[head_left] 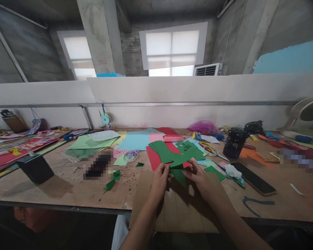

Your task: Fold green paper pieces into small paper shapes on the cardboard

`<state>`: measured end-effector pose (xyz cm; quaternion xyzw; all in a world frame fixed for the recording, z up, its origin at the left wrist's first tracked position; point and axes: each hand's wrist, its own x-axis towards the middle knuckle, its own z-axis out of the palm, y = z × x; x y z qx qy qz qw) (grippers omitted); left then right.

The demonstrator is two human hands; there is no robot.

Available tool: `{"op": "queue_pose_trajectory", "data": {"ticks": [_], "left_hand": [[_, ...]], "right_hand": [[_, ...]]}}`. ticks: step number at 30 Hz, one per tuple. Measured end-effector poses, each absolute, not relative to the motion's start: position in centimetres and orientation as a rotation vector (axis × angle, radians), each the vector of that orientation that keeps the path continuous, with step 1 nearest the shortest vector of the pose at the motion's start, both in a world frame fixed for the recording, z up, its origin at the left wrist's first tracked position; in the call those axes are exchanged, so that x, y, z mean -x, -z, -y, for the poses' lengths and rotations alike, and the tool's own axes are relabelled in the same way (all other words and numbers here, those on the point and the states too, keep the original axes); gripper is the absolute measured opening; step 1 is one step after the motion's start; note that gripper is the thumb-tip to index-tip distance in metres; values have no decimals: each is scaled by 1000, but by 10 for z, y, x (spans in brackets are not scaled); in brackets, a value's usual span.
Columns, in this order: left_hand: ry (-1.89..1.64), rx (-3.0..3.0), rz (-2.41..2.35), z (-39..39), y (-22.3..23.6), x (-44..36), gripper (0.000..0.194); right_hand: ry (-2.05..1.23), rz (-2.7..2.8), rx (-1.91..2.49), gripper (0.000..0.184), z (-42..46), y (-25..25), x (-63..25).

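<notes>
Between my two hands is a folded piece of green paper [179, 176], its pointed part hanging down over a cardboard sheet [169, 215]. My left hand [160, 180] pinches its left edge with thumb and finger. On the other side, my right hand [199, 178] grips the right edge, thumb in front. Just beyond my fingers lie green paper strips [163, 152] on a red sheet [151, 156]. Small green scraps [110, 185] are scattered to the left of my hands.
A black phone [255, 178], a crumpled white tissue [233, 171] and a dark tumbler [234, 142] stand or lie to the right. Scissors [210, 147] rest behind my right hand. On the left are a black box [35, 168] and pale green sheets [92, 143]. A fan [309, 109] stands far right.
</notes>
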<state>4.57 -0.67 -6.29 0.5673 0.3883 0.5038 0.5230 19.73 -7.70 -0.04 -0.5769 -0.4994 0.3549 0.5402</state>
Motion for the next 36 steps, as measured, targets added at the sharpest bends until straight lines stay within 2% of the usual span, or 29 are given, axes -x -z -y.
{"op": "queue_pose_trajectory", "data": {"ticks": [3, 8, 14, 16, 21, 32, 36], "left_hand": [[-1162, -1392, -891, 9, 63, -45, 35], [-1074, -1362, -844, 11, 61, -45, 36], [-1044, -1337, -835, 10, 58, -45, 41], [-1023, -1351, -836, 9, 59, -44, 41], [-1003, -1388, -850, 8, 62, -43, 41], [-1121, -1450, -918, 4, 72, -48, 39], [-1117, -1506, -927, 5, 71, -47, 38]], "right_hand": [[-907, 1189, 1264, 37, 67, 18, -200], [-1054, 1129, 1065, 62, 54, 42, -206], [-1009, 1168, 1124, 62, 57, 40, -206], [-1000, 1187, 1099, 57, 56, 38, -205], [-1005, 1256, 1086, 25, 59, 31, -202], [-977, 1208, 1157, 35, 67, 20, -197], [-898, 1228, 1200, 17, 69, 11, -194]]}}
